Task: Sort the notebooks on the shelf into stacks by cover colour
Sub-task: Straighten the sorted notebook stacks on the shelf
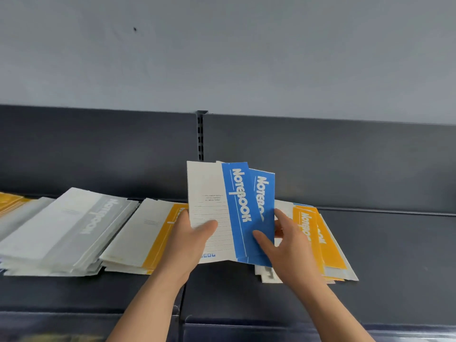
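Note:
Two blue-and-white notebooks (pixel 237 208) stand upright above the dark shelf (pixel 394 262), fanned so the rear one peeks out at the right. My left hand (pixel 190 240) grips the front notebook at its lower left, thumb on the white lined part. My right hand (pixel 283 243) holds the rear blue notebook (pixel 265 193), thumb on its blue cover and fingers behind it. A stack of grey notebooks (pixel 64 230) lies at the left. Yellow-and-white notebooks (pixel 148 238) lie beside it, partly hidden by my left hand. More yellow notebooks (pixel 325 240) lie behind my right hand.
A dark back panel with a slotted upright (pixel 200 134) rises behind the shelf, and a grey wall is above it. Another yellow cover (pixel 9 201) shows at the far left edge. Bare shelf surface stretches to the right of the yellow pile.

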The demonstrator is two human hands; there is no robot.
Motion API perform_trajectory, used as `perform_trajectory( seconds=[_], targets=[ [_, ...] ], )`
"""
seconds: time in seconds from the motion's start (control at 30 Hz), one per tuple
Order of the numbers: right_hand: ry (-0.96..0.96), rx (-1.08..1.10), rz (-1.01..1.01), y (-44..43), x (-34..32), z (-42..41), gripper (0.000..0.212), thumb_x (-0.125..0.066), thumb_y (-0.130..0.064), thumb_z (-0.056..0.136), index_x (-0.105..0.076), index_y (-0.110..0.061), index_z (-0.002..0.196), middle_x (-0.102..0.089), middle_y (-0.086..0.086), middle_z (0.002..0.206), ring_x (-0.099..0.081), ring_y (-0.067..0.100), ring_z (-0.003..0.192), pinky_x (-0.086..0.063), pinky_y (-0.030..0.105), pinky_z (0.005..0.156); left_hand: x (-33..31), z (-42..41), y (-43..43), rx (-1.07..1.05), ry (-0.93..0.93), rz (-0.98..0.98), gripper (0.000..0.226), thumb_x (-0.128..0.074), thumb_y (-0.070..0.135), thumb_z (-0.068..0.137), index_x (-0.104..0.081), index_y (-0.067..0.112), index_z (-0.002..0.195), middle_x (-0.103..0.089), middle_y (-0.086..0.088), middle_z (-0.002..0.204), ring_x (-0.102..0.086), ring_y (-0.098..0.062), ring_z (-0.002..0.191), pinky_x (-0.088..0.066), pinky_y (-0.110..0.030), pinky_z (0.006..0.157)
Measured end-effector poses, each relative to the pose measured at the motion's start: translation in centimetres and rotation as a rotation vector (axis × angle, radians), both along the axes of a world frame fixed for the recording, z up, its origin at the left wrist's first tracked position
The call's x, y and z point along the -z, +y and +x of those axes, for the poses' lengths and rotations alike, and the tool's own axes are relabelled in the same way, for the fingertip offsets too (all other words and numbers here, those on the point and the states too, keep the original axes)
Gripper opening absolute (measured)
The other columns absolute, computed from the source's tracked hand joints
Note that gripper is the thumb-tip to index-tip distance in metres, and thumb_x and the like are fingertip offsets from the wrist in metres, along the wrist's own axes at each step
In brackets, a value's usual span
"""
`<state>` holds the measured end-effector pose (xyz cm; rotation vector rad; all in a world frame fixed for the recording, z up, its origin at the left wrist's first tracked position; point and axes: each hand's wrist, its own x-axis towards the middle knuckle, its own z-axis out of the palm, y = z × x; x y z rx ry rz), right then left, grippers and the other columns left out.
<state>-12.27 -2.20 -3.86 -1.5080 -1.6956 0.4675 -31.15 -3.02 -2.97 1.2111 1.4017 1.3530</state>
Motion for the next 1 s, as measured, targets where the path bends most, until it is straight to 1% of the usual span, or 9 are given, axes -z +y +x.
perform_trajectory(
  seconds=[0.1, 0.2, 0.3, 0.47, 0.57, 0.67, 0.8, 0.93, 1.0],
  targets=[
    [-0.030, -0.027, 0.036, -0.2, -0.3, -3.5, 0.049, -0.063, -0.039, 0.085, -0.044, -0.027, 0.129, -0.057, -0.011, 0.114, -0.056, 0.007, 0.098, -0.053, 0.031, 0.082, -0.7, -3.0, -1.2, -0.011, 0.119, 0.002, 0.018, -0.052, 0.012, 0.092, -0.050, 0.027, 0.102, -0.065, 0.014, 0.105, -0.062, -0.005, 0.091, -0.049, -0.017, 0.058],
    [-0.039, -0.062, 0.057, -0.6, -0.7, -7.5, 0.044, -0.063, -0.037, 0.085, -0.045, -0.027, 0.124, -0.057, -0.012, 0.108, -0.056, 0.007, 0.093, -0.051, 0.027, 0.078, -0.9, -7.2, -2.2, 0.016, 0.180, -0.051, 0.023, -0.049, 0.013, 0.092, -0.045, 0.022, 0.113, -0.061, 0.009, 0.118, -0.059, -0.010, 0.101, -0.047, -0.019, 0.064],
    [-0.035, -0.084, 0.055, -1.1, -1.0, -12.0, 0.041, -0.063, -0.035, 0.086, -0.047, -0.028, 0.123, -0.053, -0.013, 0.099, -0.054, 0.006, 0.088, -0.046, 0.022, 0.072, -1.3, -12.0, -3.2, -0.018, 0.211, -0.051, 0.029, -0.047, 0.010, 0.092, -0.048, 0.027, 0.115, -0.060, 0.013, 0.120, -0.058, -0.012, 0.108, -0.047, -0.017, 0.064],
    [0.010, -0.117, 0.069, -2.0, -1.5, -20.3, 0.031, -0.065, -0.032, 0.086, -0.042, -0.042, 0.105, -0.052, -0.024, 0.086, -0.056, 0.002, 0.080, -0.047, 0.020, 0.064, -2.2, -19.9, -5.0, -0.111, 0.332, 0.008, 0.027, -0.050, 0.012, 0.095, -0.048, 0.035, 0.110, -0.054, 0.021, 0.107, -0.051, 0.002, 0.090, -0.042, -0.005, 0.047],
    [0.026, -0.131, 0.066, -2.3, -1.4, -25.1, 0.031, -0.065, -0.033, 0.086, -0.044, -0.040, 0.108, -0.057, -0.019, 0.092, -0.058, 0.005, 0.082, -0.052, 0.025, 0.067, -2.1, -24.7, -5.8, -0.178, 0.405, 0.030, 0.026, -0.054, 0.019, 0.095, -0.046, 0.038, 0.112, -0.054, 0.019, 0.115, -0.050, 0.001, 0.094, -0.043, -0.007, 0.047],
    [0.027, -0.138, 0.044, -2.5, -1.0, -29.4, 0.037, -0.063, -0.036, 0.086, -0.044, -0.036, 0.118, -0.057, -0.014, 0.099, -0.057, 0.006, 0.086, -0.051, 0.021, 0.067, -1.7, -28.8, -6.4, -0.214, 0.437, 0.026, 0.030, -0.056, 0.021, 0.094, -0.049, 0.033, 0.121, -0.057, 0.013, 0.127, -0.053, -0.004, 0.100, -0.045, -0.008, 0.050],
    [0.021, -0.168, 0.005, -2.7, -0.8, -34.0, 0.040, -0.062, -0.039, 0.087, -0.043, -0.033, 0.122, -0.057, -0.012, 0.106, -0.058, 0.008, 0.090, -0.053, 0.021, 0.068, -1.7, -33.1, -7.0, -0.218, 0.443, 0.045, 0.034, -0.055, 0.017, 0.094, -0.050, 0.029, 0.126, -0.057, 0.009, 0.131, -0.053, -0.004, 0.107, -0.046, -0.007, 0.050],
    [0.015, -0.230, 0.016, -2.1, -1.0, -37.6, 0.037, -0.061, -0.040, 0.087, -0.045, -0.034, 0.121, -0.058, -0.012, 0.101, -0.058, 0.008, 0.084, -0.055, 0.026, 0.069, -1.7, -36.5, -7.3, -0.267, 0.398, 0.042, 0.034, -0.051, 0.014, 0.096, -0.049, 0.029, 0.127, -0.056, 0.008, 0.131, -0.051, -0.003, 0.104, -0.044, -0.005, 0.048],
    [-0.006, -0.261, 0.019, -1.7, -1.1, -39.2, 0.036, -0.060, -0.040, 0.087, -0.046, -0.034, 0.119, -0.057, -0.013, 0.097, -0.058, 0.007, 0.082, -0.053, 0.025, 0.068, -1.6, -37.7, -7.3, -0.306, 0.358, 0.034, 0.033, -0.048, 0.013, 0.097, -0.050, 0.029, 0.126, -0.057, 0.009, 0.130, -0.052, -0.005, 0.104, -0.044, -0.006, 0.048]
  ],
)
